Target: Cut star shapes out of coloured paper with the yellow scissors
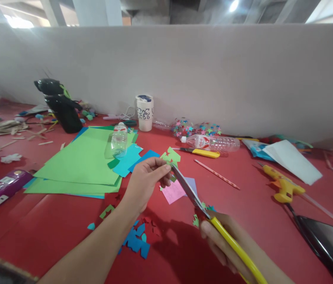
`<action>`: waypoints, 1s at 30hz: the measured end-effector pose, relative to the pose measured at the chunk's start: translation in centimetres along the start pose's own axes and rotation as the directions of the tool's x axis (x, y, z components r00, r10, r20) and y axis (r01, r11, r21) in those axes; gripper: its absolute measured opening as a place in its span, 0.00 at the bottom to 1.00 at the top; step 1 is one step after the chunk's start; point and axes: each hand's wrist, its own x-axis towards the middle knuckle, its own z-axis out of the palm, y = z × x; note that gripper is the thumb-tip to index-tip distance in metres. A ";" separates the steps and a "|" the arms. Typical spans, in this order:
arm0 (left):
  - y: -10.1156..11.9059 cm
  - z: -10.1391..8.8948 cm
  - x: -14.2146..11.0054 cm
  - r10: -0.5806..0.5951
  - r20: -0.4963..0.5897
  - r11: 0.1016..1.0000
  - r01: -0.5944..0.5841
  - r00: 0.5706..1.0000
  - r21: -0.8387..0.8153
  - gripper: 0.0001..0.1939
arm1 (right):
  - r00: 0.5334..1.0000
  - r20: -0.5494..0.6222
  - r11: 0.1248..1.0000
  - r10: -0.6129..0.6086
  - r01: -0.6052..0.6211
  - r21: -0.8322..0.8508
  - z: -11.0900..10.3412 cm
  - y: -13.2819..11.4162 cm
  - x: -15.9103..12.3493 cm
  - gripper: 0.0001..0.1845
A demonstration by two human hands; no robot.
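Yellow-handled metal scissors (213,220) gripped in my right hand (221,238); left hand (148,179) pinching green paper (170,163); lidded white cup (145,115), contents hidden.

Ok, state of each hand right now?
Left hand: closed, pinching a small green paper piece.
Right hand: closed, holding yellow-handled scissors.

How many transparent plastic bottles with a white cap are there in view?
2: one bottle on the green sheets, another bottle lying just behind the yellow cutter. Others may be hidden.
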 end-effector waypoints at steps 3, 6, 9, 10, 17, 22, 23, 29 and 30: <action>0.0 0.0 0.0 -0.013 0.014 0.999 0.014 1.000 -0.029 0.05 | 0.999 -0.034 0.999 0.043 -0.043 0.000 0.1 -0.4 -0.3 0.23; 0.1 -0.1 0.0 -0.022 0.025 0.999 0.023 0.999 -0.033 0.06 | 0.998 -0.047 0.999 0.049 -0.050 -0.008 0.1 -0.7 -0.3 0.21; 0.1 -0.1 0.0 -0.023 0.024 1.000 0.023 0.999 -0.016 0.05 | 0.997 -0.069 0.999 0.030 -0.032 -0.020 0.1 -0.9 -0.2 0.19; 0.1 -0.1 0.0 -0.024 0.024 1.000 0.024 0.999 -0.012 0.05 | 0.997 -0.073 0.999 0.031 -0.032 -0.018 0.1 -0.9 -0.2 0.19; 0.1 -0.2 0.1 -0.029 0.016 1.000 0.029 0.999 0.010 0.05 | 0.994 -0.082 0.997 0.067 -0.070 -0.042 0.1 -1.1 -0.2 0.23; 0.1 -0.1 0.1 -0.030 0.019 1.000 0.030 0.999 0.005 0.05 | 0.993 -0.110 0.999 0.050 -0.052 -0.008 0.0 -1.1 -0.3 0.19; 0.1 -0.2 0.1 -0.028 0.019 1.000 0.028 0.999 0.005 0.05 | 0.993 -0.101 0.999 0.053 -0.054 -0.005 -0.1 -1.1 -0.2 0.19; 0.2 -0.3 0.2 -0.030 0.022 0.999 0.030 0.999 0.027 0.05 | 0.999 -0.026 0.999 0.031 -0.030 0.014 -0.8 -0.8 0.0 0.21; 0.2 -0.3 0.2 -0.033 0.023 0.999 0.033 0.999 0.029 0.05 | 0.999 -0.032 0.999 0.036 -0.035 0.013 -0.9 -0.8 0.0 0.21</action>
